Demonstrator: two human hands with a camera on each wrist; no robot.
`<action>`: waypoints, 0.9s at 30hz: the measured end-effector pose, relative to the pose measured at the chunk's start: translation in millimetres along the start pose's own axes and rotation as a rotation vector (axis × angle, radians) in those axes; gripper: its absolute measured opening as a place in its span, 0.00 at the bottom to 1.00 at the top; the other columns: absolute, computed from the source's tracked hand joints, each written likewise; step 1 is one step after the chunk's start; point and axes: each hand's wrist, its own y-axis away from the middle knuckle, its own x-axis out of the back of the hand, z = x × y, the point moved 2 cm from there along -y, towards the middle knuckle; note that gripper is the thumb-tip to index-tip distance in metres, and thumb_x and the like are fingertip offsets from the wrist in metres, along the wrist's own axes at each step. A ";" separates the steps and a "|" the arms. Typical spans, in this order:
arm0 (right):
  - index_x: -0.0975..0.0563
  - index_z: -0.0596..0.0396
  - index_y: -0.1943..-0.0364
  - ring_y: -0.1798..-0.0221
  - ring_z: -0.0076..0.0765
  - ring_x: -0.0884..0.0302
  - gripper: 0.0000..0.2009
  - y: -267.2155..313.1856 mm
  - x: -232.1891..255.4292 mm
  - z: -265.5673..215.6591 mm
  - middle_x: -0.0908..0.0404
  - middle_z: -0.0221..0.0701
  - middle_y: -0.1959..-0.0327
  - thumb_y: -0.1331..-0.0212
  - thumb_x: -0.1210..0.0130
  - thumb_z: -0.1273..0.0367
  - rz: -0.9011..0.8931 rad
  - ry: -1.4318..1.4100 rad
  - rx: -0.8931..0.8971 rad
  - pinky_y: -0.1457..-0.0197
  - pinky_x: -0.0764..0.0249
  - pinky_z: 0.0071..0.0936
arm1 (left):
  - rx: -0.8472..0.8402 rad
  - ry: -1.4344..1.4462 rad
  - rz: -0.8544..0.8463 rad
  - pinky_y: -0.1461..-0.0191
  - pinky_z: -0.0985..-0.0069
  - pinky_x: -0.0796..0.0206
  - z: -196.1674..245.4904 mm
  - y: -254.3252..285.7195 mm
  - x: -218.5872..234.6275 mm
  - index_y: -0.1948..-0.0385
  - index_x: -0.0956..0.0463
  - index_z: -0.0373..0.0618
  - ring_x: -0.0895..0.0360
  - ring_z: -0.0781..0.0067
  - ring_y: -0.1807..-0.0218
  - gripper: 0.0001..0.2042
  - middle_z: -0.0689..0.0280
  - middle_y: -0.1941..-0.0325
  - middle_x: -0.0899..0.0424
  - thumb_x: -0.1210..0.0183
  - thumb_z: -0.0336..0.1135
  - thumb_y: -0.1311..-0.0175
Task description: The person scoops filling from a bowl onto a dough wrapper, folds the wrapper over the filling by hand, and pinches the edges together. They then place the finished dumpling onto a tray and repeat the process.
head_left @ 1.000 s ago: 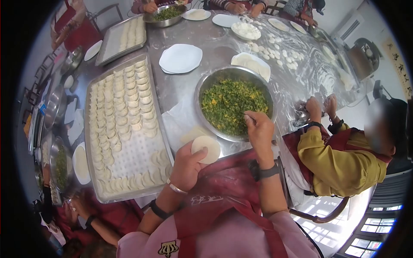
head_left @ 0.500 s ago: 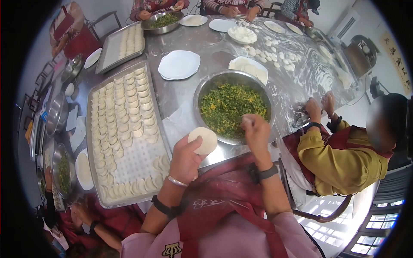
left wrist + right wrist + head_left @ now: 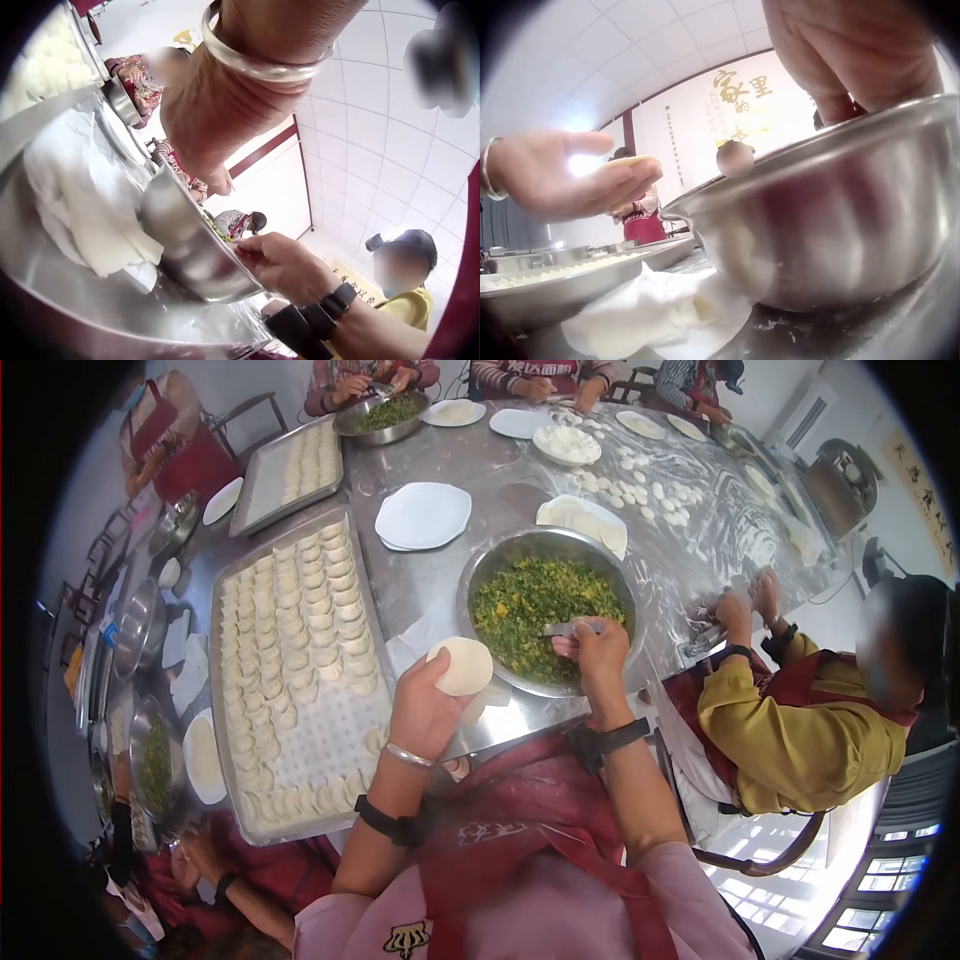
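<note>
My left hand [image 3: 433,705] carries a round, pale dumpling wrapper [image 3: 463,666] beside the steel bowl [image 3: 466,575]. In the right wrist view, the wrapper [image 3: 639,160] lies across extended fingers, with the thumb raised off it. Chopped green filling with yellow bits [image 3: 530,595] fills the bowl. Over its near side, my right hand [image 3: 600,655] pinches a small flat grey spatula [image 3: 562,629], its end low at the filling. In the left wrist view, my right hand [image 3: 281,262] shows at the bowl's rim.
Left of the bowl lies a metal tray [image 3: 228,760] with rows of folded dumplings [image 3: 300,610]. White sheeting [image 3: 660,315] lies by the bowl. Beyond are white plates [image 3: 425,517], a plate of wrappers [image 3: 592,520] and dough pieces [image 3: 650,495]. A person in yellow [image 3: 790,710] sits at right.
My left hand has moved forward with the wrapper, its thumb shifting from across it to the near-left edge. The right hand has turned over the filling, bringing the spatula into sight.
</note>
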 end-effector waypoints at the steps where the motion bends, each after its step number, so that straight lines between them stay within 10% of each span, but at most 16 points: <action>1: 0.26 0.74 0.59 0.71 0.44 0.14 0.09 -1.5 -0.1 -0.2 0.19 0.47 0.69 0.35 0.49 0.77 -0.012 -0.010 -0.033 0.69 0.13 0.31 | 0.004 0.013 -0.007 0.30 0.57 0.34 0.0 -3.1 2.9 0.42 0.33 0.34 0.25 0.56 0.39 0.18 0.53 0.41 0.22 0.50 0.36 0.26; 22: 0.28 0.75 0.54 0.65 0.46 0.13 0.10 5.0 17.8 -15.1 0.17 0.54 0.65 0.32 0.51 0.76 -0.035 -0.391 -0.174 0.62 0.12 0.30 | 0.004 0.062 -0.016 0.31 0.59 0.34 -4.7 -31.7 -16.1 0.42 0.34 0.35 0.26 0.56 0.38 0.20 0.52 0.42 0.24 0.52 0.43 0.23; 27: 0.28 0.75 0.53 0.66 0.46 0.13 0.11 32.2 22.9 -45.5 0.17 0.54 0.66 0.33 0.49 0.76 -0.053 -0.380 -0.057 0.61 0.13 0.29 | -0.160 -0.388 -0.193 0.31 0.60 0.35 -20.7 -50.3 -15.2 0.41 0.34 0.37 0.27 0.58 0.37 0.19 0.55 0.40 0.24 0.57 0.43 0.21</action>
